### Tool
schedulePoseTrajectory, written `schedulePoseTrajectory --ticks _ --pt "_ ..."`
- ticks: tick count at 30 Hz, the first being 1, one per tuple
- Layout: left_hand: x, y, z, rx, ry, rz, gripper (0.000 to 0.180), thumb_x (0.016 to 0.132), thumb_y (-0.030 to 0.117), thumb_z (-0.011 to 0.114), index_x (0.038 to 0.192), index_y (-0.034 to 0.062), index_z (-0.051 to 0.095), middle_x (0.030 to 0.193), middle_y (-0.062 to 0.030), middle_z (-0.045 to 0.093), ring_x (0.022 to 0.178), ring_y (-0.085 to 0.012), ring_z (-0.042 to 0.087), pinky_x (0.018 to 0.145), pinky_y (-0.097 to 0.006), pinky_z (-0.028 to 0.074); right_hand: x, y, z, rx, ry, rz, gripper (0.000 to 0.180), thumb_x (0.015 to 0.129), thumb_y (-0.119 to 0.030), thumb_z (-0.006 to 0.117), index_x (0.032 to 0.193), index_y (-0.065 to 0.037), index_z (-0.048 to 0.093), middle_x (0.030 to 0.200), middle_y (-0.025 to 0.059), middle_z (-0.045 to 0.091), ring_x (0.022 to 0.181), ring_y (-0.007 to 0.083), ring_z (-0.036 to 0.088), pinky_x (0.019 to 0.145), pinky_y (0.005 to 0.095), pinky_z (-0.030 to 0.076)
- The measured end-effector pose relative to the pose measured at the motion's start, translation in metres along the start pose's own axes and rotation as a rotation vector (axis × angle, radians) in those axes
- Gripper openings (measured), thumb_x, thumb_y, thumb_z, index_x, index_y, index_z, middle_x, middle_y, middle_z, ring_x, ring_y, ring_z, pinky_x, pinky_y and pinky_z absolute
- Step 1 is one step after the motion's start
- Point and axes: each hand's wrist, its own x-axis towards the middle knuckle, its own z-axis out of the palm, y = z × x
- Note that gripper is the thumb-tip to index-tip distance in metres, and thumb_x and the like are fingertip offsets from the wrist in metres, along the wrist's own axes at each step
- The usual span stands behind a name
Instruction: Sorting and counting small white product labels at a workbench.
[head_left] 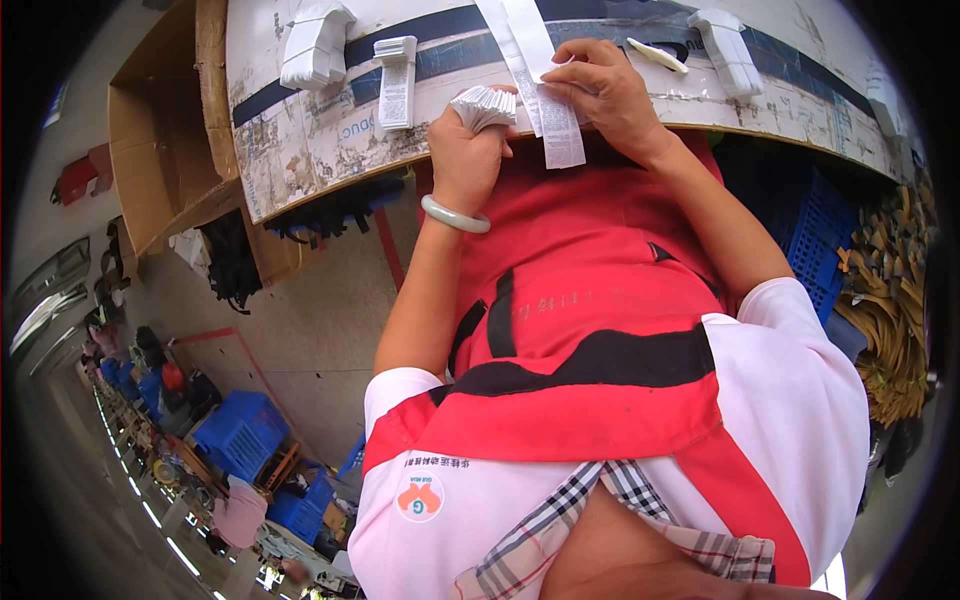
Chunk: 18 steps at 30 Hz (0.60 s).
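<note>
My left hand [465,165], with a pale bangle on its wrist, is closed round a fanned stack of folded white labels [484,106]. Beside it, my right hand [612,100] pinches a white printed label strip [562,135] between thumb and fingers. That strip hangs over the table's near edge. A second white strip [508,48] overlaps it and runs toward the far side. On the table to the left lie a banded bundle of white labels [315,48] and a smaller folded label stack [397,90]. Another white bundle [727,52] rests at right, near a slim white tool [658,55] whose kind is unclear.
The worn table [300,165] is covered with cardboard and dark tape. An open cardboard box [165,130] stands at its left end. Blue crates [815,240] and piled tan pieces [895,310] are at right. Further crates [240,430] and people are at lower left.
</note>
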Motion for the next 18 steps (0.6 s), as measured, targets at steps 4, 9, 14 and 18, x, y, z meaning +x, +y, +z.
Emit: schedulePoseTrajectory --ticks 4,9,14,18 --pt "-0.009 0.007 0.003 0.097 0.030 0.267 0.021 0.082 -0.006 0.058 0.100 -0.0012 0.069 0.079 -0.0037 0.068 0.070 -0.0086 0.062 0.060 -0.024 0.050 0.005 -0.036 -0.021 0.417 -0.133 0.131 0.014 0.085 -0.019 0.071 0.094 -0.008 0.073 0.098 0.0042 0.063 0.089 0.0174 0.061 0.079 0.0279 0.049" --pt "-0.014 0.006 -0.005 -0.039 -0.074 0.062 0.022 0.081 -0.006 0.060 0.101 -0.0012 0.069 0.079 -0.0014 0.067 0.071 -0.0073 0.060 0.061 -0.023 0.049 0.013 -0.052 -0.034 0.473 -0.254 0.242 0.016 0.087 -0.017 0.069 0.097 -0.004 0.071 0.093 0.0052 0.065 0.086 0.0147 0.062 0.079 0.0262 0.050" --pt "-0.019 0.003 -0.006 -0.217 -0.097 -0.034 0.023 0.079 -0.007 0.061 0.101 -0.0006 0.069 0.077 -0.0004 0.066 0.066 -0.0051 0.057 0.054 -0.021 0.045 0.006 -0.051 -0.032 0.497 -0.287 0.290 0.019 0.090 -0.016 0.067 0.100 0.000 0.068 0.089 0.0071 0.067 0.082 0.0139 0.063 0.078 0.0262 0.052" --pt "-0.020 0.003 -0.010 -0.155 -0.083 -0.013 0.024 0.080 -0.007 0.061 0.102 0.0000 0.069 0.077 0.0000 0.065 0.064 -0.0043 0.055 0.052 -0.020 0.043 0.008 -0.050 -0.033 0.514 -0.336 0.317 0.020 0.090 -0.016 0.066 0.100 0.002 0.067 0.090 0.0074 0.068 0.082 0.0130 0.063 0.080 0.0266 0.051"
